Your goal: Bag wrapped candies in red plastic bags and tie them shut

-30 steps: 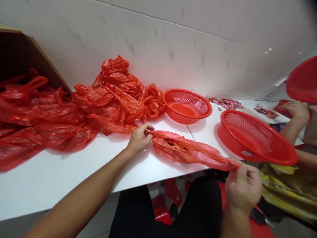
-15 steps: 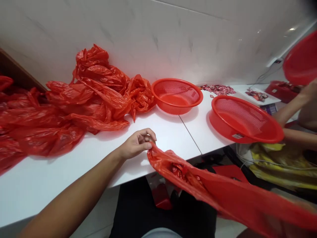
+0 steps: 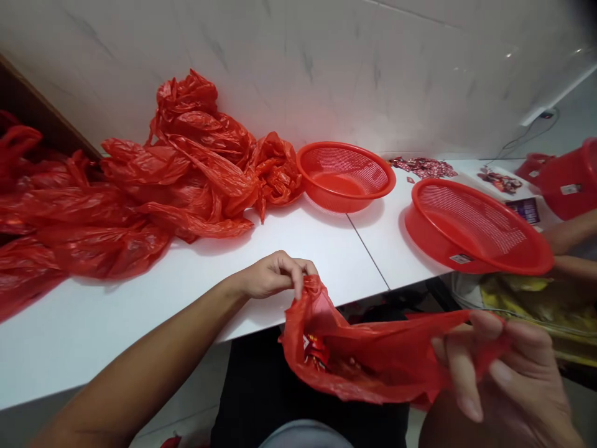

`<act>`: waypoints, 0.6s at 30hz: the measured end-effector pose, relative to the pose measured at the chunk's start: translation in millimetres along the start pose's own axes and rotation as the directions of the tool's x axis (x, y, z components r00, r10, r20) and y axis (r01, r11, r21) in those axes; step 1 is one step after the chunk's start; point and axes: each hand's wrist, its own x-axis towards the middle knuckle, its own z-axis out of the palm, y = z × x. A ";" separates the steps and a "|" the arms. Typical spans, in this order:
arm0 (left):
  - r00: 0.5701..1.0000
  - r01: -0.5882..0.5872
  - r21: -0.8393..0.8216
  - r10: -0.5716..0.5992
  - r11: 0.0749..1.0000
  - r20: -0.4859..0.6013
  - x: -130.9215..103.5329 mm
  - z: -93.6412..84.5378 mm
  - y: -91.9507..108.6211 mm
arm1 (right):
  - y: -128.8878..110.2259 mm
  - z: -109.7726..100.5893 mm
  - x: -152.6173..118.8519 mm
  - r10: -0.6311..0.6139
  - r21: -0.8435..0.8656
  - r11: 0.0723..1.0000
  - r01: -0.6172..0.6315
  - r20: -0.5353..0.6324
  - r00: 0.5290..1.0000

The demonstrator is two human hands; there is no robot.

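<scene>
My left hand (image 3: 278, 275) pinches the gathered rim of a red plastic bag (image 3: 392, 358) just past the table's front edge. The bag's other end is held by my right hand (image 3: 501, 367) at the lower right, its fingers closed on the stretched film. Between the hands the bag's mouth gapes, and small shiny red-and-gold wrapped pieces (image 3: 316, 351) show inside near the left end. Beyond my hands, a red perforated basket (image 3: 345, 202) stands at the back of the table, with a second red basket (image 3: 466, 246) to its right.
Crumpled red bags (image 3: 191, 180) are heaped along the left and back of the white table (image 3: 186, 305). Small red-and-white packets (image 3: 426, 167) lie by the wall. Another person's forearms (image 3: 576, 239) reach in at the right, near a red tub (image 3: 571, 186).
My right hand has come into view from the lower right, and the bag hangs shorter and wider open between my hands. The other person's raised red container is now lower. The view has shifted slightly.
</scene>
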 end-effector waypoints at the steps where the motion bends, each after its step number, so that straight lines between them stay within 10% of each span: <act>1: 1.000 0.010 0.057 -0.009 0.998 -0.015 -0.1 -2.4 0.1 | 2.5 9.9 2.7 0.007 0.081 0.997 -0.006 -0.011 1.000; 9: 0.956 -0.019 0.354 0.121 0.935 -0.266 2.7 -0.9 -14.6 | -4.0 43.3 9.7 0.117 -0.250 0.955 -0.157 -0.166 0.979; 18: 0.929 -0.010 0.742 0.281 0.670 -0.241 2.8 0.3 -20.4 | 23.2 -15.0 41.8 0.230 -0.743 0.660 -0.112 0.058 0.971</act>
